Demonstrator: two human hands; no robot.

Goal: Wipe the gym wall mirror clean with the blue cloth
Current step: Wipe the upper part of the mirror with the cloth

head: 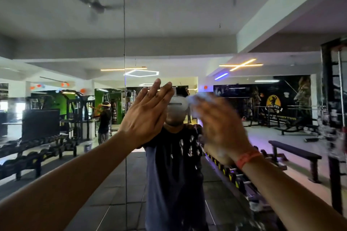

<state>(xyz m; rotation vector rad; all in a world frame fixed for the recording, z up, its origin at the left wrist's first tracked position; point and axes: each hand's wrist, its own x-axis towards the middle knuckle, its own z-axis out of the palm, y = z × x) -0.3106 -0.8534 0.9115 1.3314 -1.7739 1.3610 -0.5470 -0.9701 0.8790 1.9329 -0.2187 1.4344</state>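
Observation:
The gym wall mirror point(75, 30) fills the view, and a vertical seam point(124, 24) splits it into panels. My left hand point(148, 110) lies flat against the glass with its fingers straight and together, just right of the seam. My right hand point(219, 127), blurred by motion and wearing an orange wristband, presses the pale blue cloth point(197, 99) onto the mirror at head height. Its fingers look stretched out over the cloth. My own reflection in a dark shirt stands behind both hands.
The glass reflects dumbbell racks point(33, 154) at the left and lower right, a flat bench point(294, 152), a ceiling fan point(93, 3) and another person point(104, 122) far back. A dark machine frame point(334, 99) stands at the right edge.

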